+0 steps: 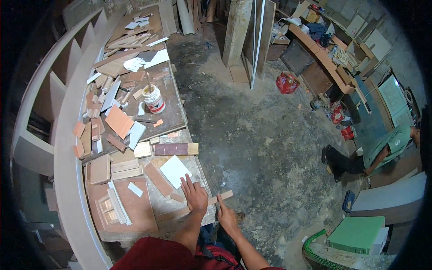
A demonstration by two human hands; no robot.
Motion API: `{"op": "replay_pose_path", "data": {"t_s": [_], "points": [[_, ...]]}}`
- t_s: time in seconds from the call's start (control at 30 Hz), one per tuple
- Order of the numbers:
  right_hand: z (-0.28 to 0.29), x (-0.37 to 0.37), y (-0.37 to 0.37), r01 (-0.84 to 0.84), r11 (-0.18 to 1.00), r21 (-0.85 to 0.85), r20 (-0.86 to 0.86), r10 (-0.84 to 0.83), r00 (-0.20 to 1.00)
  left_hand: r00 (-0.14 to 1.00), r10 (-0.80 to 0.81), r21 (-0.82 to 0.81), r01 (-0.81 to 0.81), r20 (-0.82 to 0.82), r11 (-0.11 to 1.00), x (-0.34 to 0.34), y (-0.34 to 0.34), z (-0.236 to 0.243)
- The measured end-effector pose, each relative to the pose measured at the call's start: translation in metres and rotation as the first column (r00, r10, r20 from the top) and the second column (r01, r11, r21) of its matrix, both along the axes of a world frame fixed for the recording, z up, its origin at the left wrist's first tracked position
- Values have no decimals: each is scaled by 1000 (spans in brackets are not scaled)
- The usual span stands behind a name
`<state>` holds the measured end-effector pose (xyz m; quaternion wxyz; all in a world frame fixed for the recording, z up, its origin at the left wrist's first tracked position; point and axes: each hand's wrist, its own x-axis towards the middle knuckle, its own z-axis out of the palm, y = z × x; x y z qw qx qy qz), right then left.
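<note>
Wooden strip point(227, 195) lying across near right edge of bench point(158, 200), right end jutting out. Left hand point(196, 196) covering strip, fingers apart; right hand point(228, 217) touching strip, cannot tell whether clamping. Probably light, stiff; long edges likely offering best hold.

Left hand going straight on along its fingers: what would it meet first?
Probably the white square piece; the fingertips of the left hand overlap it in view, though whether they touch is unclear.

Head-worn fisheye, looking down and forward over workbench point(173, 116), floor point(252, 144).
</note>
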<state>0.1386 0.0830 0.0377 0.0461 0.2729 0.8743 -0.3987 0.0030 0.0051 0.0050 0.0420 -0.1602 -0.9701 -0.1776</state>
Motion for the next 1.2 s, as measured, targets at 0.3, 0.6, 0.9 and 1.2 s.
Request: {"op": "replay_pose_path", "data": {"t_s": [0.3, 0.6, 0.9, 1.2], "points": [[-5, 65, -19, -12, 999, 30, -3, 12, 1000, 1000, 0, -31, 0, 0, 1000, -1, -7, -5], [3, 11, -7, 19, 997, 70, -52, -16, 999, 1000, -12, -20, 12, 24, 1000, 1, -3, -3], [0, -3, 1, -11, 1000, 10, -105, 12, 994, 999, -16, -1, 16, -33, 1000, 1, -3, -2], [7, 49, -16, -1, 999, -36, 22, 2, 1000, 1000, 3, -20, -2, 23, 1000, 1, -8, -2]]}}
